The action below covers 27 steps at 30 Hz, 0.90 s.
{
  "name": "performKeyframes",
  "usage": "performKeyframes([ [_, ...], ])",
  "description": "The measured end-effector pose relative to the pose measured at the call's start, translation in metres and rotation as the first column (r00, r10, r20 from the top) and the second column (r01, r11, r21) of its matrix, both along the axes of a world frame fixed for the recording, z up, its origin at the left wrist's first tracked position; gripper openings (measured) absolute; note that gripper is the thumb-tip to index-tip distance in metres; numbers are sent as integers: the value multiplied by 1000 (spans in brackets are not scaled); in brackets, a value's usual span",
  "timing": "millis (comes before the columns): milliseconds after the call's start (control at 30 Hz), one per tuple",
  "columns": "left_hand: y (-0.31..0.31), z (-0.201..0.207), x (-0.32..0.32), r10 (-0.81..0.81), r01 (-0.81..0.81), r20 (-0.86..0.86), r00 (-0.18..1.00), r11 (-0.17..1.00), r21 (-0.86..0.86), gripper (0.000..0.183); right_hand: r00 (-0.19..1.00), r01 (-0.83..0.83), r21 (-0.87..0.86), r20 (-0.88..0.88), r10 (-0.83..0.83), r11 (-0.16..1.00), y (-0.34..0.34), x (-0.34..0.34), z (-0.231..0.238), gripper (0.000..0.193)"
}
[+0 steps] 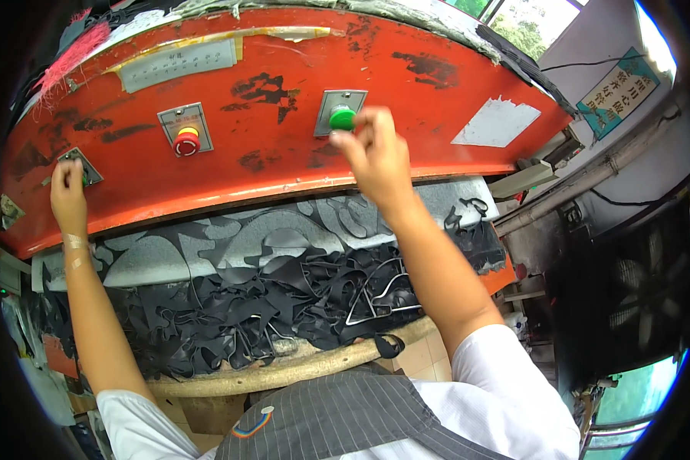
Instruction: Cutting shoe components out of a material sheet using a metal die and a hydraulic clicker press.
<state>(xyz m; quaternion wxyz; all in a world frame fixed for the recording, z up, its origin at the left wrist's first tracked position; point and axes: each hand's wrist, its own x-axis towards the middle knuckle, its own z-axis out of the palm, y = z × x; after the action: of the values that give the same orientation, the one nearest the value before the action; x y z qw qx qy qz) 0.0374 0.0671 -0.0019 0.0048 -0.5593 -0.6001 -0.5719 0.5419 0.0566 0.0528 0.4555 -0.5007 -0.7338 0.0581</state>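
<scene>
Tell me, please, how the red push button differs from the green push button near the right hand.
The red push button has a yellow collar; the green push button shows none. White marks ring the red push button's face; the green push button looks plain. The right hand is beside the green push button, not the red one. Both are round.

left plate [93,173]: partly hidden behind the left hand [68,195], can't really see what's under there
right hand [381,165]: kinda blurry, can't tell if it's touching the green button [342,117]
apron [330,418]: chopped off at the bottom
</scene>
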Motion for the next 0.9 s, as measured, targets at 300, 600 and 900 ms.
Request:
performKeyframes([
  [300, -256, -62, 247, -696, 666, 63, 715, 651, -364, 11, 570, -359, -722, 332, 751, 592, -212, 13, -80, 51],
  [600, -291, -82, 299, -634, 443, -121, 764, 651, -616, 20, 755, -256, -388, 492, 434, 885, -264, -7, -138, 12],
  [900, -281, -93, 290, -645, 492, 8, 764, 574, -655, 17, 703, -416, -801, 18, 711, 431, -159, 33, -94, 39],
])
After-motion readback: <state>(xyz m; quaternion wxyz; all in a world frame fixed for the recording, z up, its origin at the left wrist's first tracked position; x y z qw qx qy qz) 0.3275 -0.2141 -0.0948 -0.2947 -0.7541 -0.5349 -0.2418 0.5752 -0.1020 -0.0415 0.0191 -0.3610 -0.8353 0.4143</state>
